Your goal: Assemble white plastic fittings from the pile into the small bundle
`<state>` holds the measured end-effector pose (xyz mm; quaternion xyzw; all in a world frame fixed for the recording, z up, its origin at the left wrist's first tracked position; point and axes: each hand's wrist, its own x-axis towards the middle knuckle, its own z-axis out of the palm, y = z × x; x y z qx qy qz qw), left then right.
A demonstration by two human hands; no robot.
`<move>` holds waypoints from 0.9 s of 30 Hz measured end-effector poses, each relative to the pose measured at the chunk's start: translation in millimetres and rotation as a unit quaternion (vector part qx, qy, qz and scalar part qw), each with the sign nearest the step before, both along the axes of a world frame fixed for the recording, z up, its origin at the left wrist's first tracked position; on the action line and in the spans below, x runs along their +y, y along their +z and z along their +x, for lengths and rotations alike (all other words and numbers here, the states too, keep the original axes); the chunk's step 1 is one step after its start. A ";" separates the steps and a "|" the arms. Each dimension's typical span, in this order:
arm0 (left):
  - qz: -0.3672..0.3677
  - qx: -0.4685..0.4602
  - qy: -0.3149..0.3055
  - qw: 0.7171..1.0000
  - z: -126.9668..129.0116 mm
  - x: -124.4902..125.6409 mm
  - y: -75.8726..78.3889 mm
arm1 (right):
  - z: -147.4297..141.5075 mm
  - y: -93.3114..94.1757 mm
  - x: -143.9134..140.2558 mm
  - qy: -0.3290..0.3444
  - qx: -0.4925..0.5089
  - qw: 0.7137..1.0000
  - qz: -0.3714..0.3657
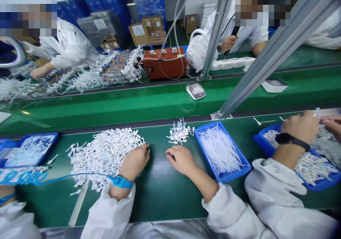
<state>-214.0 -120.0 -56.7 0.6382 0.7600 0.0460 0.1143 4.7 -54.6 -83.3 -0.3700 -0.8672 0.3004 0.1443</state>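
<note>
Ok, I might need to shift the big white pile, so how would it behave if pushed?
The pile would likely spread rather than slide as one, since its pieces look loose and jumbled. Their thin stems cross, so some may snag and drag neighbours. Each piece is probably light, being small beside the left hand.

Green worktop (162, 200) w/ shiny green belt (138, 105) behind; grey metal post (268, 59) slanting up on R. At back: cardboard boxes (139, 35) nr blue wrapped stacks (149, 5), pale wall (197, 0), dk green floor (179, 34). Light glints off belt, far L.
</note>
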 end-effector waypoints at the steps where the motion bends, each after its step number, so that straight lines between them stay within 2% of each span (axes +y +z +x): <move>1: 0.023 -0.033 0.002 0.999 0.0 0.6 2.7 | 0.0 0.0 -0.3 -0.007 0.010 1.000 -0.007; 4: 0.087 -0.178 0.009 0.980 5.0 0.3 13.9 | -0.4 -0.9 -2.0 -0.029 0.063 0.997 -0.037; 7: 0.091 -0.333 0.050 0.937 19.6 -1.0 20.9 | -1.3 -2.3 -3.9 -0.044 0.137 0.987 -0.067; 10: 0.097 -0.420 0.086 0.898 37.1 -0.2 18.7 | -1.6 -2.6 -4.3 -0.050 0.193 0.976 -0.084; 15: 0.100 -0.464 0.088 0.876 53.1 2.3 8.9 | -1.0 -1.6 -3.4 -0.049 0.218 0.971 -0.087; 27: 0.088 -0.451 0.092 0.883 49.6 2.5 -4.1 | -3.3 -2.6 -2.4 -0.059 0.189 0.976 -0.089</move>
